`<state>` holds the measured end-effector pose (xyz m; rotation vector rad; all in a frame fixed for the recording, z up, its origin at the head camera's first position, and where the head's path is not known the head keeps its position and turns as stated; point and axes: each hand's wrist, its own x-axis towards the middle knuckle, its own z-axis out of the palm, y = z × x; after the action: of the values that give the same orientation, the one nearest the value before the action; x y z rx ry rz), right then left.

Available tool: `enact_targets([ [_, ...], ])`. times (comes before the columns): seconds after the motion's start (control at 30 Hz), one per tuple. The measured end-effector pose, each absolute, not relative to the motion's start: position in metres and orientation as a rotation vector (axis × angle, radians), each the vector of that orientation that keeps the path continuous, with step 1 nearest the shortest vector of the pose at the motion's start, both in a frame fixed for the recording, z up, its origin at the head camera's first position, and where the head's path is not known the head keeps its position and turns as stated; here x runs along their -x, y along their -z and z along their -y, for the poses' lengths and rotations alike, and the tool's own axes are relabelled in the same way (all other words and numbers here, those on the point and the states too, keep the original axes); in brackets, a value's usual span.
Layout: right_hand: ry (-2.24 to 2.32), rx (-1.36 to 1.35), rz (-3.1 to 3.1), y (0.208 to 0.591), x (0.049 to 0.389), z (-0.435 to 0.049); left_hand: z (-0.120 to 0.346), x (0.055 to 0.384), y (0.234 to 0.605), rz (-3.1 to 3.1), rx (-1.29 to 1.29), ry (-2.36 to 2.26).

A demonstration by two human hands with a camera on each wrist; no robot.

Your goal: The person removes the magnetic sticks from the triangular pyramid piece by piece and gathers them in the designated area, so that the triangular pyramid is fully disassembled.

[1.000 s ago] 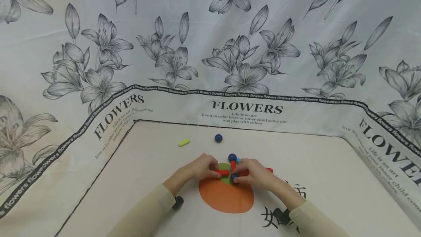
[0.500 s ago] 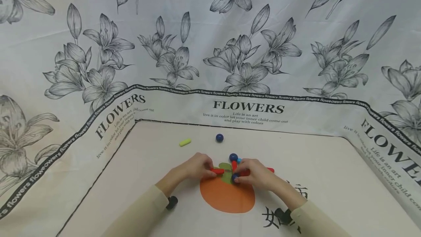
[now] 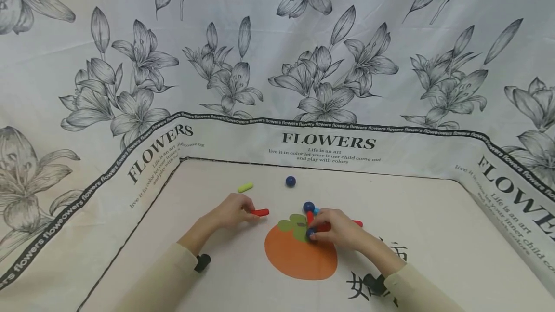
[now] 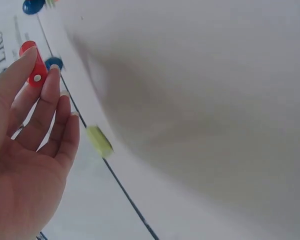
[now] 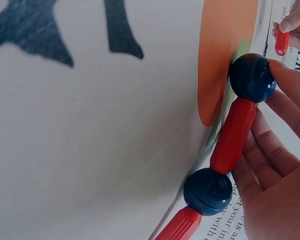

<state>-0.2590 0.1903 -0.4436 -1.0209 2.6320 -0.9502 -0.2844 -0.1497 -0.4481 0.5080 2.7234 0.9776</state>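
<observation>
My left hand (image 3: 234,211) pinches a short red magnetic rod (image 3: 261,212) between thumb and fingers, raised to the left of the printed orange fruit. In the left wrist view the red rod (image 4: 34,65) shows a pale dot at its near end. My right hand (image 3: 340,227) holds a dark blue ball (image 5: 252,77) at the fingertips. That ball joins a red rod (image 5: 233,135), then another blue ball (image 5: 207,191) and a further red rod (image 5: 179,225). Farther back, a blue ball (image 3: 309,207) tops a red rod (image 3: 310,218); my right hand partly hides the assembly.
A yellow-green rod (image 3: 245,187) and a loose blue ball (image 3: 290,181) lie toward the back of the table. A small light blue piece (image 3: 316,211) peeks out behind my right hand. Floral cloth (image 3: 325,85) rises behind the table's back edge.
My left hand has moved left and slightly back with the red rod, away from the printed fruit's leaves and the assembly. The right hand stays at the blue ball.
</observation>
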Motion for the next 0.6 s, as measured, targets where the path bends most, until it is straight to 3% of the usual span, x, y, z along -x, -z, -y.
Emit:
enact_targets([
  [0.6, 0.934, 1.025, -2.635, 0.442, 0.26, -0.19, 0.21, 0.316, 0.46, -2.867, -0.257, -0.961],
])
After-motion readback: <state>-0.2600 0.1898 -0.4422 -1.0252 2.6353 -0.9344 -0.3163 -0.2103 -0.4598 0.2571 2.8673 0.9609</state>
